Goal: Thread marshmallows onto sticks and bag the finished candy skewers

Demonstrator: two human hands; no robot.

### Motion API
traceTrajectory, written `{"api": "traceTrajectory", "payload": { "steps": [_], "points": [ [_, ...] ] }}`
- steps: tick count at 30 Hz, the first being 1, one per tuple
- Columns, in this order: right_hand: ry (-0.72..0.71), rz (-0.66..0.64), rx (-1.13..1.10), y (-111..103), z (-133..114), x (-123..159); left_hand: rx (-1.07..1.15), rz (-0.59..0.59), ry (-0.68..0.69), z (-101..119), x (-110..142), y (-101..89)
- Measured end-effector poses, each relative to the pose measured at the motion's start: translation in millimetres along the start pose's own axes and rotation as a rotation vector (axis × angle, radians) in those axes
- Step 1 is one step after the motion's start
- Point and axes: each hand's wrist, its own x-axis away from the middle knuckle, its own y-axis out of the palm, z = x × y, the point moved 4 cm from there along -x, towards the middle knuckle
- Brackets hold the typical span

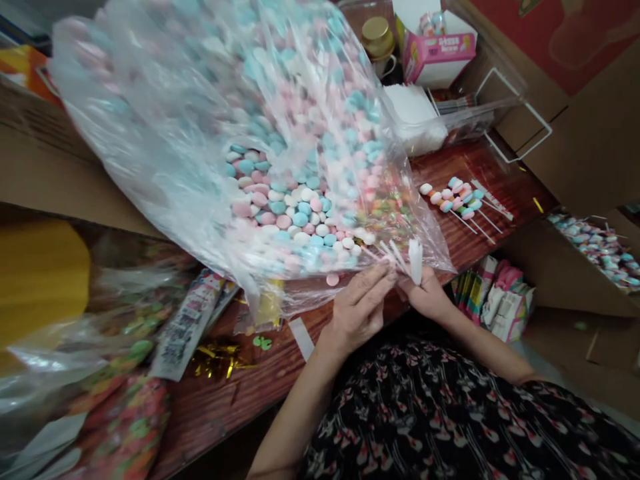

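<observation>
My left hand [363, 300] is closed, its fingers pressed together and their tips meeting my right hand; what they pinch is hidden. My right hand [430, 292] is closed around several thin white sticks [395, 252], which poke up between the two hands. A white wrapping or cover [415, 261] stands up at my right thumb; I cannot tell which it is. Just beyond my hands lies a large clear plastic bag [165, 167], opened over pink, blue and white candies [300, 217]. One pink candy [333, 279] rests near the bag's front edge.
Candy skewers on sticks [457, 197] lie on the wooden table [220, 413] at right. Behind them stands a clear bin [480, 117] with a pink box [440, 53]. An open carton [595, 247] holds wrapped candies [595, 243]. Bags of gummies [125, 427] lie at left.
</observation>
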Motion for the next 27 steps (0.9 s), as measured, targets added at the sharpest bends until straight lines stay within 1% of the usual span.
{"api": "traceTrajectory", "payload": {
  "steps": [1, 2, 3, 4, 5, 7, 8, 9, 12, 16, 20, 23, 27],
  "points": [
    [0.023, 0.053, 0.012, -9.4, 1.7, -4.9, -0.036, 0.008, -0.048, -4.3, -3.4, 2.0],
    [0.037, 0.116, 0.032, -19.8, 3.6, -9.8, -0.09, -0.008, -0.095, -9.0, -7.0, 4.2],
    [0.04, 0.183, 0.05, -30.4, 5.5, -14.2, -0.158, -0.063, -0.139, -14.0, -10.8, 7.3],
    [0.036, 0.252, 0.061, -40.5, 7.7, -17.8, -0.235, -0.16, -0.179, -18.7, -14.3, 11.5],
    [0.029, 0.318, 0.06, -49.5, 10.3, -20.3, -0.307, -0.284, -0.215, -22.9, -17.2, 16.3],
    [0.021, 0.418, 0.031, -61.7, 16.8, -21.7, -0.422, -0.517, -0.277, -29.1, -22.1, 25.0],
    [0.025, 0.442, 0.01, -64.2, 20.3, -21.0, -0.467, -0.587, -0.31, -31.3, -25.4, 28.0],
    [0.033, 0.445, -0.008, -64.3, 23.6, -19.7, -0.509, -0.616, -0.348, -33.3, -29.9, 30.2],
    [0.059, 0.379, -0.03, -55.7, 29.7, -13.8, -0.607, -0.633, -0.444, -40.5, -47.6, 38.8],
    [0.042, 0.32, 0.005, -47.9, 25.3, -6.2, -0.633, -0.665, -0.501, -52.1, -67.7, 54.6],
    [-0.031, 0.218, 0.099, -52.5, 15.4, 1.4, -0.655, -0.597, -0.551, -60.7, -72.3, 57.9],
    [-0.059, 0.165, 0.145, -59.1, 13.3, 11.7, -0.645, -0.587, -0.524, -61.2, -69.8, 55.5],
    [-0.07, 0.15, 0.19, -64.6, 16.5, 25.5, -0.612, -0.661, -0.445, -59.1, -64.3, 51.1]
  ]
}}
